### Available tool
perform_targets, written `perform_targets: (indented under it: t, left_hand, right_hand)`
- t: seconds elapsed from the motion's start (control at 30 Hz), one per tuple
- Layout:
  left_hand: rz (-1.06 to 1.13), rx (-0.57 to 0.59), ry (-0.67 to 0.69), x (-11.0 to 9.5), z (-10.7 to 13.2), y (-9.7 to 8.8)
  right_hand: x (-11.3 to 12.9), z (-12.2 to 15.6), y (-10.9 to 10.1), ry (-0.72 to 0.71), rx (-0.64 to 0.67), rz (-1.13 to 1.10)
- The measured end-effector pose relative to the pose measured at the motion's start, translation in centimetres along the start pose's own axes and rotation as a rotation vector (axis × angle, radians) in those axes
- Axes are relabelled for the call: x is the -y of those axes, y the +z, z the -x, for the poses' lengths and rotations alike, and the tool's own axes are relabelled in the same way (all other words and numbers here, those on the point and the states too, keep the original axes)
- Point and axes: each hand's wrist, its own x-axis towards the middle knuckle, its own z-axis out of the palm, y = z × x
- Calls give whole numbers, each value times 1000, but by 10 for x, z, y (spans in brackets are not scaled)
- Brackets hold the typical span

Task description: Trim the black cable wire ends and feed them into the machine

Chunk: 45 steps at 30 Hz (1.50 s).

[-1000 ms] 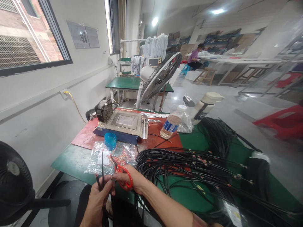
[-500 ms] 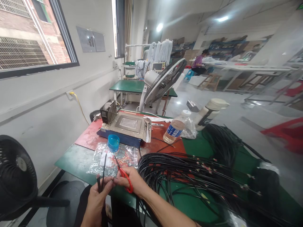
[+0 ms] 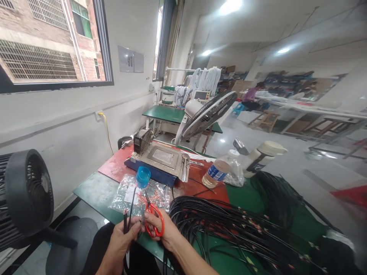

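Note:
My left hand [image 3: 123, 240] is closed around a black cable [image 3: 125, 220], whose end points up past my fingers; a thinner black length stands beside it. Red-handled scissors [image 3: 159, 220] are in my right hand [image 3: 169, 233], the blades pointing up and away over the table. The fingertips of both hands almost meet at the table's near edge; what lies between them is too small to make out. Just beyond, a clear plastic bag [image 3: 117, 199] lies flat under scattered small red and white bits [image 3: 151, 198]. A blue round cup [image 3: 143, 177] stands at its far side.
A big bundle of black cables [image 3: 206, 208] covers the table's right. Behind the bag sits a hot-plate-like device [image 3: 163, 156] with a spoon [image 3: 185, 164]. A bottle [image 3: 215, 173] and a white jug [image 3: 260, 156] stand right; a black fan [image 3: 28, 191] is at left.
The scissors have turned in my right hand, and their red handles now show in full above the fingers. My left hand still grips the cable. The whole view has shifted with the head.

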Motion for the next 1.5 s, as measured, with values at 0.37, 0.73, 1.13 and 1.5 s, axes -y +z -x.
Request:
perform_targets:
  t: [0.37,0.73,1.13,1.5]
  left_hand:
    - [74,70,-44,-8,2,-4]
    - [474,47,-341,-10,2,-11]
    - [189,-81,2,-5,-20,-13]
    - [161,-240,288,14,-69,-17]
  right_hand:
    - [-5,0,-2,-180,-80,387]
    - [20,16,21,-1427,75,1608]
    - [64,-21,13,-1158,-334,1156]
    - [76,-81,-28,-622,-749,1256]
